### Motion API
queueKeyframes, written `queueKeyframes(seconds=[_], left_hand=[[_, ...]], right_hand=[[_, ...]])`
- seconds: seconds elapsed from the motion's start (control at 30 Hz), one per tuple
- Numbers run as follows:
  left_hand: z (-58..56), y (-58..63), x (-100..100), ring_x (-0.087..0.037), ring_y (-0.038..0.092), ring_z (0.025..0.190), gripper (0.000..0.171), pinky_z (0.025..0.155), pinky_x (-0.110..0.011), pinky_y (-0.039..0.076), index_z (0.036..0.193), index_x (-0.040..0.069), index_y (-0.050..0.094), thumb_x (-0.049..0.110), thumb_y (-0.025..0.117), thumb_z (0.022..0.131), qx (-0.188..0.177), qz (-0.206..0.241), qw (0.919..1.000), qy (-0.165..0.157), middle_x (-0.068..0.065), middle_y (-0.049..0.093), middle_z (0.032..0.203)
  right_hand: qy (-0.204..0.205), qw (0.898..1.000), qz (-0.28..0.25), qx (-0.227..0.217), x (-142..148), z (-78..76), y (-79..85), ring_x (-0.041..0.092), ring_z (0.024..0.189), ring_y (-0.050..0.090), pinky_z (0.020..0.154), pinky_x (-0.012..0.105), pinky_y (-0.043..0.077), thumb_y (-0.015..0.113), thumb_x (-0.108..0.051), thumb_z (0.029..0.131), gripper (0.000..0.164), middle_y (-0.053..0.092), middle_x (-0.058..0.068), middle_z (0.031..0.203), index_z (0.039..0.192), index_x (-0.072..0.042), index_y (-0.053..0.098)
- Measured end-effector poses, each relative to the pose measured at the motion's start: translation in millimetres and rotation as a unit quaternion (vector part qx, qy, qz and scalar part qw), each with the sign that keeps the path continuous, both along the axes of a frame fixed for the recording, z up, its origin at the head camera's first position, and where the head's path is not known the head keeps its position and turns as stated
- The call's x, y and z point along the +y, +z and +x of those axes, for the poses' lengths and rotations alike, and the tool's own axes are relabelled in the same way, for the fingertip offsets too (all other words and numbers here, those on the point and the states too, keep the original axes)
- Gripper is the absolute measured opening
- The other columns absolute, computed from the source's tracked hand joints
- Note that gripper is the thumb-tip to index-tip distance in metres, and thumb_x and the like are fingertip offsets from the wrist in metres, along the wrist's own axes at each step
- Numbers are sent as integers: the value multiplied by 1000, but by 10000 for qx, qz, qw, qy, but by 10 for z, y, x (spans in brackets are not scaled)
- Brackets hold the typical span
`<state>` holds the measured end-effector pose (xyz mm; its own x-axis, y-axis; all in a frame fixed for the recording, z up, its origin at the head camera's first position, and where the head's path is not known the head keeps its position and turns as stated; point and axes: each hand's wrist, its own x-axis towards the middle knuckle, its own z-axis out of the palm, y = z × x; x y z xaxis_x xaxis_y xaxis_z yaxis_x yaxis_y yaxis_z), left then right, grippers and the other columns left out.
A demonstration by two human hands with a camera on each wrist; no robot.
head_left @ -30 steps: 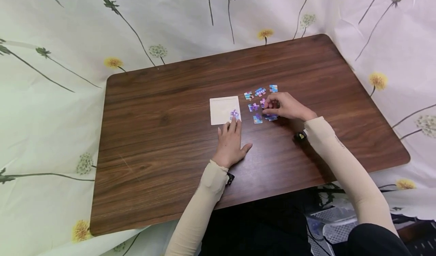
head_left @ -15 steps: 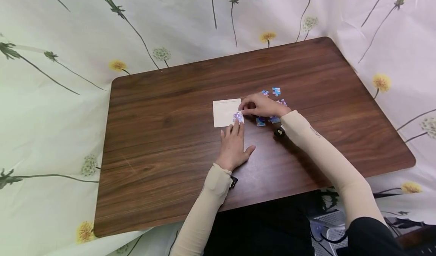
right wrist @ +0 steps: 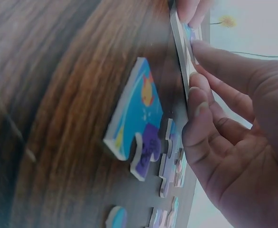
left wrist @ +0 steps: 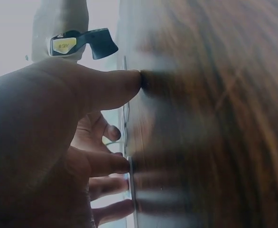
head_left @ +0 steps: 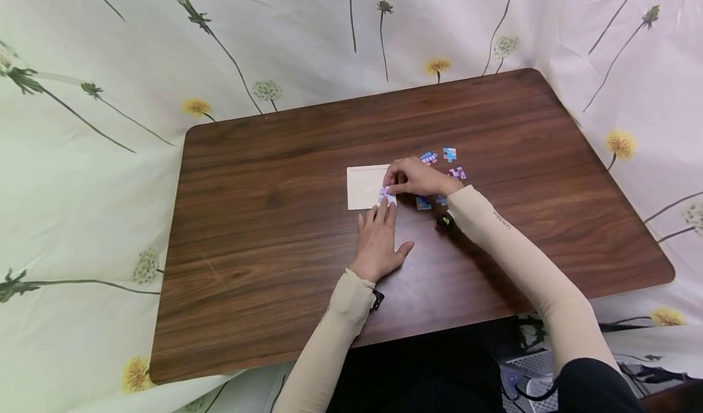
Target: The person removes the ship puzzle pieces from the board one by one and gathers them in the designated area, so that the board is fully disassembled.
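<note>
A square white puzzle board point(head_left: 362, 190) lies on the brown table, with purple and blue jigsaw pieces point(head_left: 382, 194) at its near right corner. My left hand point(head_left: 377, 245) lies palm down, fingers fairly straight, their tips at the board's near edge and the pieces there. My right hand point(head_left: 417, 178) reaches over the board's right edge, a jigsaw piece point(right wrist: 191, 35) pinched at its thumb and fingertips, partly hidden by them. In the left wrist view, the left thumb point(left wrist: 115, 88) points to the table and the other fingertips meet the board's edge.
Several loose jigsaw pieces lie right of the board, among them a blue one with an orange fish point(right wrist: 143, 104), one farther back point(head_left: 450, 154) and a purple one point(head_left: 457, 172). The right forearm passes over some. A flower-patterned cloth point(head_left: 307, 41) hangs behind the table point(head_left: 263, 248).
My right hand has moved left from the loose pieces to the board's corner, bringing a jigsaw piece. The left hand stays at the board's near edge. The head view has shifted slightly.
</note>
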<state>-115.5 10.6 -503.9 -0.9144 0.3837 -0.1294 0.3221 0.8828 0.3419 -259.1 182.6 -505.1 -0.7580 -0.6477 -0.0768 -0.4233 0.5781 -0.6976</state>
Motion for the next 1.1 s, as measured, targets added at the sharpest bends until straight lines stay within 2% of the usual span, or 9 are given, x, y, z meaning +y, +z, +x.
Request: queueKeyframes(seconds=[0.23,0.53,0.67,0.83,1.1], left_hand=[[13,24,7,-33,31,156,93,124,-65,29,164,7,30,54,70,94,36,-156,9998,91,-14,30,169],[35,19,22,-31,29,157,94,126,-64,27,165,9,29,55,69,94,26,-214,9996,159,-14,31,167],[39,7,27,-31,29,157,95,126,-63,27,165,9,28,56,69,94,8,-297,9994,152,-14,30,168],[44,1,32,-31,30,156,95,125,-64,28,165,9,28,57,68,94,40,-367,9993,113,-13,31,168],[37,1,21,-31,30,156,95,125,-64,28,165,8,28,57,68,94,66,-414,9991,111,-13,32,167]], right_hand=[[-11,10000,-80,2,-22,11,34,18,82,62,75,30,51,76,-16,96,11,71,8,98,104,-8,75],[4,9999,-145,-21,-15,33,31,17,77,61,73,30,51,75,-16,97,7,71,7,91,101,-9,73],[106,9995,-254,-129,-22,57,24,18,82,65,79,34,55,71,-14,100,7,72,6,94,104,-9,71],[2,9991,-344,-238,-21,79,12,20,91,71,89,40,58,69,-14,101,8,77,8,99,108,-8,69],[-136,9986,-463,-219,20,81,4,21,91,71,88,40,58,66,-14,103,11,77,9,100,112,-8,68]])
